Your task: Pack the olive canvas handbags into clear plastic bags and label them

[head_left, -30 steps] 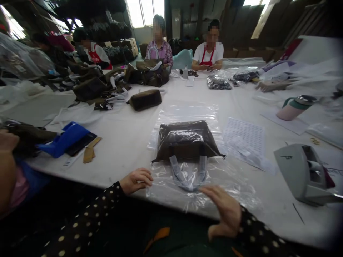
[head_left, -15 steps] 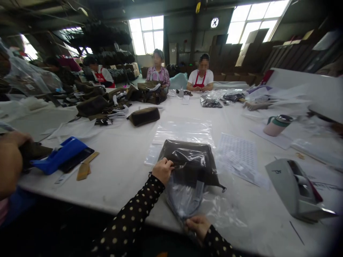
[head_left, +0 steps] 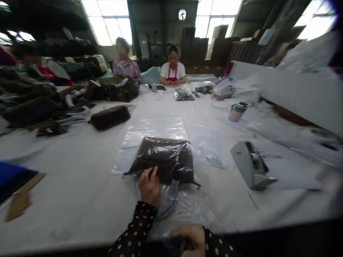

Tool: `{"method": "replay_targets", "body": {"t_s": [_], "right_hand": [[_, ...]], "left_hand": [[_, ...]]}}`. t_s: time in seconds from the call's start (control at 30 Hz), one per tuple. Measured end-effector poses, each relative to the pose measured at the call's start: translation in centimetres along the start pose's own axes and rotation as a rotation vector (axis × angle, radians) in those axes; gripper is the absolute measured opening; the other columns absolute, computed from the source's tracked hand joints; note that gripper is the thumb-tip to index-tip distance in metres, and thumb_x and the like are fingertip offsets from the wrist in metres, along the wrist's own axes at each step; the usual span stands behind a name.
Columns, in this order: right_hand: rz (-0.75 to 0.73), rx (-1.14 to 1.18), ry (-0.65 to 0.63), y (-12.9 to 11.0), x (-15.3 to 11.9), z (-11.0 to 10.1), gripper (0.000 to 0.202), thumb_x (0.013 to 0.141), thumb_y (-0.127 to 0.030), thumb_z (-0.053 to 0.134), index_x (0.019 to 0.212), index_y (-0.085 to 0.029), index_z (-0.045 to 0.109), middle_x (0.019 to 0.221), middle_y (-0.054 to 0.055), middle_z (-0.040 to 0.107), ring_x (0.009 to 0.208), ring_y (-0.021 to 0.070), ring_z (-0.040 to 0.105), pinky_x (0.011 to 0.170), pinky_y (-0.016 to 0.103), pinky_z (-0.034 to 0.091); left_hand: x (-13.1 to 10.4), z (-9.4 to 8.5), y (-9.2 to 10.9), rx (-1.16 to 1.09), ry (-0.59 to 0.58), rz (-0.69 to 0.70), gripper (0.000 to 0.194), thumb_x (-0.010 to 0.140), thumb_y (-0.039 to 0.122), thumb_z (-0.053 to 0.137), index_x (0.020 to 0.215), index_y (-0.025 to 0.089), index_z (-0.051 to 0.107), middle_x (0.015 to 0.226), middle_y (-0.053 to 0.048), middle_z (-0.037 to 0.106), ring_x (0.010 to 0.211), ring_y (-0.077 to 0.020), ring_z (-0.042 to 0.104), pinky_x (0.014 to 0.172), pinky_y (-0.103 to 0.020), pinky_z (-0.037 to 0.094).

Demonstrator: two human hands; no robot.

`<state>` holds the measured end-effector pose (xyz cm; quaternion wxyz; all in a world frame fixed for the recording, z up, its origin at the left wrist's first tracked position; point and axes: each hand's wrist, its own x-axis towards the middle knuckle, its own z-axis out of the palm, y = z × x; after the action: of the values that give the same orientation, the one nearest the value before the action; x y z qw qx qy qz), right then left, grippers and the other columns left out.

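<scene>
A dark brown fabric bag (head_left: pixel 166 153) lies flat inside a clear plastic bag (head_left: pixel 193 210) on the table before me. Its strap, wrapped in pale covering, curves below it under the plastic. My left hand (head_left: pixel 150 187) rests on the near left part of the package, fingers stretched and a little apart, holding nothing. At the table's near edge, my right hand (head_left: pixel 190 239) is blurred by motion. Its fingers are curled on the loose near end of the plastic bag.
Flat clear bags (head_left: pixel 158 125) lie beyond the package. To the right are a printed label sheet (head_left: pixel 209 142), a grey tape dispenser (head_left: pixel 250 166) and a lidded cup (head_left: pixel 238 111). Brown bags (head_left: pixel 109 117) pile up at the left. Two people sit across the table, another farther left.
My left hand has let go of its pinch and lies opened on the package. My right hand has drawn closer to me, over the table's edge. The view has turned right.
</scene>
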<state>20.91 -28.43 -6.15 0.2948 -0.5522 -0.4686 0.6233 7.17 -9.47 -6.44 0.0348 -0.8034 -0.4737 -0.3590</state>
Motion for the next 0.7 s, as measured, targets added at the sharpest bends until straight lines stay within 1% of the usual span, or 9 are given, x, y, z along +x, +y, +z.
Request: {"method": "replay_targets", "body": {"t_s": [0.03, 0.1, 0.13, 0.17, 0.23, 0.3, 0.4, 0.53, 0.7], "right_hand": [[-0.033, 0.07, 0.072, 0.0, -2.0, -2.9, 0.047, 0.056, -0.044, 0.075, 0.096, -0.02, 0.068, 0.066, 0.001, 0.066, 0.051, 0.0126, 0.057, 0.049, 0.023, 0.045], [-0.074, 0.263, 0.448, -0.2, -6.5, -9.9, 0.04, 0.058, -0.049, 0.073, 0.08, -0.017, 0.065, 0.057, 0.001, 0.063, 0.035, 0.0085, 0.046, 0.034, 0.02, 0.036], [-0.176, 0.312, 0.882, -0.5, -8.6, -13.5, 0.039, 0.056, -0.049, 0.074, 0.072, -0.016, 0.061, 0.05, -0.001, 0.058, 0.029, 0.0057, 0.036, 0.029, 0.019, 0.028], [-0.227, 0.312, 1.082, -0.7, -10.6, -17.1, 0.041, 0.057, -0.052, 0.073, 0.073, -0.018, 0.057, 0.051, -0.003, 0.057, 0.03, 0.0043, 0.034, 0.029, 0.018, 0.026], [-0.273, 0.294, 1.315, -0.9, -13.2, -23.0, 0.045, 0.06, -0.054, 0.069, 0.086, -0.021, 0.052, 0.06, -0.005, 0.06, 0.036, 0.0036, 0.036, 0.033, 0.016, 0.028], [-0.252, 0.279, 1.404, -0.7, -13.7, -26.9, 0.051, 0.061, -0.053, 0.069, 0.096, -0.021, 0.049, 0.065, -0.004, 0.062, 0.039, 0.0038, 0.036, 0.034, 0.015, 0.027], [-0.189, 0.269, 1.422, 0.1, -11.6, -29.3, 0.062, 0.054, -0.052, 0.072, 0.1, -0.016, 0.05, 0.063, 0.0, 0.063, 0.039, 0.0059, 0.039, 0.033, 0.016, 0.027], [-0.151, 0.265, 1.445, 0.8, -10.3, -28.9, 0.08, 0.042, -0.047, 0.077, 0.109, -0.015, 0.046, 0.059, -0.001, 0.06, 0.054, 0.0138, 0.054, 0.045, 0.021, 0.041], [0.044, 0.243, 1.477, 2.5, -13.0, -26.2, 0.054, 0.06, -0.062, 0.059, 0.093, -0.02, 0.051, 0.053, -0.003, 0.055, 0.038, 0.0106, 0.039, 0.036, 0.023, 0.032]], "left_hand": [[0.2, 0.2, -0.3, -0.008, 0.008, -0.001, 0.035, 0.088, 0.019, 0.041, 0.121, 0.016, 0.055, 0.114, -0.014, 0.054, 0.112, -0.0272, 0.046, 0.096, -0.044, 0.036], [0.5, 0.7, -0.8, -0.045, 0.043, 0.005, 0.037, 0.089, 0.02, 0.039, 0.123, 0.016, 0.052, 0.114, -0.014, 0.055, 0.112, -0.0271, 0.047, 0.098, -0.045, 0.035], [0.7, 1.0, -1.1, -0.074, 0.06, 0.021, 0.039, 0.089, 0.021, 0.038, 0.125, 0.015, 0.051, 0.112, -0.014, 0.056, 0.111, -0.0271, 0.048, 0.099, -0.045, 0.035], [0.8, 1.3, -1.2, -0.095, 0.081, 0.025, 0.04, 0.089, 0.023, 0.039, 0.126, 0.014, 0.05, 0.112, -0.015, 0.056, 0.111, -0.0276, 0.048, 0.099, -0.046, 0.035], [1.0, 1.5, -1.3, -0.123, 0.102, 0.017, 0.043, 0.088, 0.027, 0.041, 0.128, 0.011, 0.047, 0.113, -0.017, 0.056, 0.112, -0.0293, 0.048, 0.1, -0.047, 0.034], [1.1, 1.5, -1.1, -0.132, 0.103, -0.004, 0.047, 0.088, 0.031, 0.042, 0.128, 0.008, 0.046, 0.115, -0.02, 0.055, 0.114, -0.0313, 0.048, 0.1, -0.049, 0.034], [1.2, 1.2, -0.9, -0.13, 0.101, -0.007, 0.05, 0.087, 0.034, 0.041, 0.129, 0.007, 0.044, 0.115, -0.02, 0.055, 0.114, -0.0325, 0.048, 0.1, -0.05, 0.035], [1.4, 1.2, -0.9, -0.122, 0.115, 0.0, 0.051, 0.087, 0.035, 0.04, 0.129, 0.006, 0.044, 0.112, -0.021, 0.056, 0.111, -0.0335, 0.05, 0.098, -0.051, 0.036], [1.1, 1.4, -1.2, -0.136, 0.125, -0.01, 0.054, 0.086, 0.037, 0.042, 0.131, 0.006, 0.041, 0.114, -0.021, 0.056, 0.111, -0.0334, 0.05, 0.098, -0.051, 0.036]]}}
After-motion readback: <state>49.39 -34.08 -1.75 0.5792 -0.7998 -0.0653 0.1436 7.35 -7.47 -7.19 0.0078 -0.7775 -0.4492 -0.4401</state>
